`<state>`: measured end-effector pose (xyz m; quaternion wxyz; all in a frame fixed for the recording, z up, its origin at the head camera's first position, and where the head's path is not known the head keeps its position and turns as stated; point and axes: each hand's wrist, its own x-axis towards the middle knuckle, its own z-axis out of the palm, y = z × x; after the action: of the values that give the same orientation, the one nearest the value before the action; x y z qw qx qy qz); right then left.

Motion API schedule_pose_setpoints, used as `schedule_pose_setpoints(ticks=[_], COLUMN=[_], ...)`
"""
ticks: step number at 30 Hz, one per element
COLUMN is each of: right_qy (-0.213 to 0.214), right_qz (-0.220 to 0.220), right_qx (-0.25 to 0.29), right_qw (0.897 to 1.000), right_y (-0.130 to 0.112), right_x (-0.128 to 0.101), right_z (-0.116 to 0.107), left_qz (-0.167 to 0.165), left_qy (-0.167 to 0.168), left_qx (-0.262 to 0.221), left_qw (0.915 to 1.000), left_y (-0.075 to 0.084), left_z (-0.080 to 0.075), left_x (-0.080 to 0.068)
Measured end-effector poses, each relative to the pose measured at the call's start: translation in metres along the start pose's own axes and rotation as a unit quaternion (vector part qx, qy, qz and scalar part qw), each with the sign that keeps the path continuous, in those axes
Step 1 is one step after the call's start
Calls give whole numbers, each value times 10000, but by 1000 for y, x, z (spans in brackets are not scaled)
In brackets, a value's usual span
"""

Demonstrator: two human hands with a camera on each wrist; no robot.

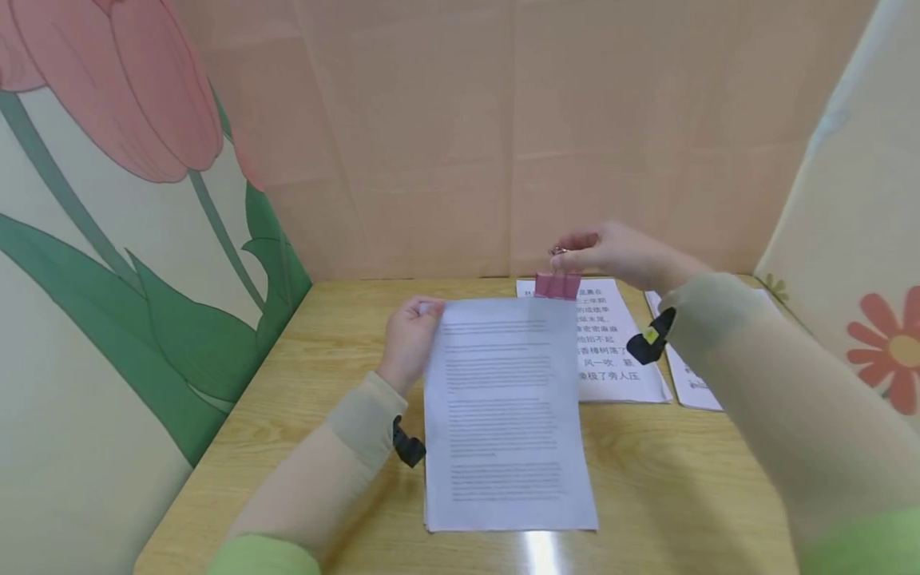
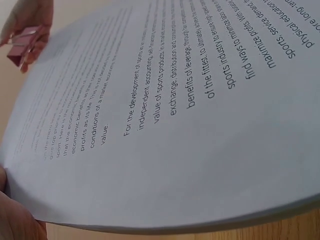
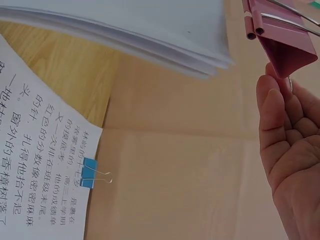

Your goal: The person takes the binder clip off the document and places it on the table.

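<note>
My left hand point(image 1: 407, 339) grips a thick stack of printed paper point(image 1: 506, 415) at its upper left edge, holding it tilted above the table. The top sheet carries English text, legible in the left wrist view. Up at the stack's top right corner, my right hand point(image 1: 621, 254) pinches a pink binder clip point(image 1: 557, 286) by its wire handles. The right wrist view shows the clip point(image 3: 285, 40) beside the stack's corner point(image 3: 220, 62), with a gap between them; its two lips lie close together. Several layers of sheets show at that corner.
Behind the raised stack lies another stack with large Chinese print point(image 1: 618, 343), a blue binder clip point(image 3: 88, 173) on its edge. Farther right is one more paper stack point(image 1: 693, 383), partly behind my right arm. The wooden table point(image 1: 345, 335) meets a pinkish backdrop.
</note>
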<state>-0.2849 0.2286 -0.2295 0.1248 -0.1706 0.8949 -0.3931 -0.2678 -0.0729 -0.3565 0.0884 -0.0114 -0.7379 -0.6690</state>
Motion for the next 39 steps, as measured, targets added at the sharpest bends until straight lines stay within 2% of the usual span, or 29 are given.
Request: schedule_pose_setpoints(ticks=[6, 15, 20, 26, 32, 39], right_qy=[-53, -58, -204, -368, -482, -657], right_qz=[45, -75, -169, -262, -194, 30], right_qx=[154, 74, -42, 67, -24, 219], right_qw=[9999, 9999, 9996, 9990, 9986, 9976], right_y=[9, 26, 33, 42, 52, 63], right_x=[-3, 2, 4, 10, 20, 30], right_z=[8, 22, 33, 49, 67, 90], left_qz=[28, -284, -460, -764, -766, -762], left_qy=[292, 541, 596, 708, 954, 1294], left_qx=[-15, -48, 33, 130, 8, -14], left_qw=[9996, 9981, 9972, 9945, 9925, 9887], left_y=[-5, -15, -20, -28, -38, -51], left_z=[-10, -32, -48, -66, -84, -101], left_x=[5, 18, 23, 28, 34, 40])
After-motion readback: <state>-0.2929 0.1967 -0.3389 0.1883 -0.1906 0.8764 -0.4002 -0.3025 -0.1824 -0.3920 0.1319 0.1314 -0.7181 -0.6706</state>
